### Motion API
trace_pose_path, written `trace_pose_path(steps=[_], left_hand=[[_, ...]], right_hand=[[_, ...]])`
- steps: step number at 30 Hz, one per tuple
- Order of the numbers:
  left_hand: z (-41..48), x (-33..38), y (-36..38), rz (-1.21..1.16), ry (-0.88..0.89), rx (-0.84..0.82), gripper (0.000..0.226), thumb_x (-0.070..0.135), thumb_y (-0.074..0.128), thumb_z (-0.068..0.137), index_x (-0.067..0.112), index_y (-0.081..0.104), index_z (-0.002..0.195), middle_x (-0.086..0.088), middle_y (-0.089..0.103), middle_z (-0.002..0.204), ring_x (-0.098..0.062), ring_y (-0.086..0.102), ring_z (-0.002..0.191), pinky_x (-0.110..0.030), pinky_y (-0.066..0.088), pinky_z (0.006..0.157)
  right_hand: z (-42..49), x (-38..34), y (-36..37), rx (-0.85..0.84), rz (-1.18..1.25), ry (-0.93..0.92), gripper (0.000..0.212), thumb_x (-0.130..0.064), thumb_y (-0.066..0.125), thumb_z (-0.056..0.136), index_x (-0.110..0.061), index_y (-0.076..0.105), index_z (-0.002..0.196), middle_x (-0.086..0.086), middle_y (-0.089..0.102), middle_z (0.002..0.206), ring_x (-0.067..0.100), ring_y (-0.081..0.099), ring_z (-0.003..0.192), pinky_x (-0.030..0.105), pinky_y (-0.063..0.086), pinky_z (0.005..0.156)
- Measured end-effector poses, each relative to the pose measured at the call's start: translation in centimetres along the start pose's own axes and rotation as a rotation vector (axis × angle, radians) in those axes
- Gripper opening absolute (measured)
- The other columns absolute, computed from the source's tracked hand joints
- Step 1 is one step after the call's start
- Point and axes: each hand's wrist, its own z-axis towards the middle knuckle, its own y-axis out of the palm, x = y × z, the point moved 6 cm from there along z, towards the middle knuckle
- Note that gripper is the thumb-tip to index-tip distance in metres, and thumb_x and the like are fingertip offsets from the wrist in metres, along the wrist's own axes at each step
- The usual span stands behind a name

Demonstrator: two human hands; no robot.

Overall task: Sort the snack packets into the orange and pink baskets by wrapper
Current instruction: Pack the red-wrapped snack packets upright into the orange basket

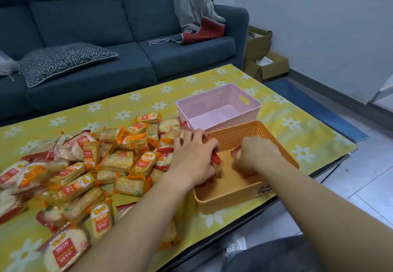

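head view, the only view. the left hand (194, 156) is over the near left corner of the orange basket (223, 202), fingers curled round a red packet (217, 159). the right hand (258, 154) is down inside the same basket. it is blurred and appears closed on another red packet (236, 151); how firmly, i cannot tell. the pink basket (252, 99) stands just behind the orange one, touching or nearly so, and no packet shows in it. the unsorted pile (102, 169), orange and red wrappers mixed, lies on the yellow flowered cloth (148, 97) to the left of both baskets.

judgement: the step in hand is placing red wrappers in the orange basket. to do it well:
- lower each packet to the basket floor before letting go, and lay it flat so more will fit.
- keep the left forearm (138, 218) lifted, as it passes over loose packets.
- hold to one wrapper colour per basket, which leaves the orange wrappers for the pink basket.
- grip lightly, since the contents look like brittle crackers.

writing: several packet labels carry "151" followed by one character, white on a red or orange panel. the yellow brand characters above it are too blurred to read.
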Motion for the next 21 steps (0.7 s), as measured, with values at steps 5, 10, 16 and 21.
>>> trace_pose_path(steps=[5,10,16,21], left_hand=[[-0.1,-0.3,0.0,-0.034,-0.039,-0.047,0.049,0.064,0.064,0.067,0.041,0.052,0.109,0.005,0.037,0.130,-0.022,0.031,0.127,-0.047,0.027,0.103],[-0.1,-0.5,0.2,-0.018,-0.057,0.000,0.040,0.065,0.060,0.078,0.041,0.053,0.109,0.005,0.039,0.131,-0.024,0.032,0.129,-0.048,0.027,0.103],[-0.2,-0.7,0.2,-0.074,-0.075,0.004,0.037,0.058,0.064,0.078,0.042,0.054,0.110,0.006,0.038,0.132,-0.021,0.031,0.131,-0.045,0.026,0.104],[-0.1,-0.5,0.2,-0.079,-0.097,0.014,0.037,0.054,0.065,0.078,0.040,0.056,0.110,0.006,0.039,0.131,-0.022,0.032,0.130,-0.045,0.028,0.103]], right_hand=[[0.3,-0.4,1.2,-0.081,-0.026,0.054,0.062,-0.033,0.066,0.087,-0.005,0.042,0.136,0.018,0.048,0.133,0.037,0.058,0.117,0.042,0.054,0.086],[0.0,0.5,1.1,-0.134,0.151,0.019,0.045,-0.042,0.069,0.082,-0.014,0.057,0.115,0.006,0.066,0.112,0.026,0.065,0.100,0.036,0.055,0.082],[0.4,1.4,-0.4,-0.180,0.408,-0.009,0.041,-0.026,0.079,0.074,-0.014,0.056,0.104,0.009,0.066,0.098,0.028,0.067,0.087,0.038,0.059,0.069],[-1.1,1.3,-2.6,0.024,0.665,-0.031,0.039,-0.038,0.078,0.078,-0.018,0.044,0.076,0.006,0.065,0.069,0.026,0.064,0.058,0.036,0.055,0.051]])
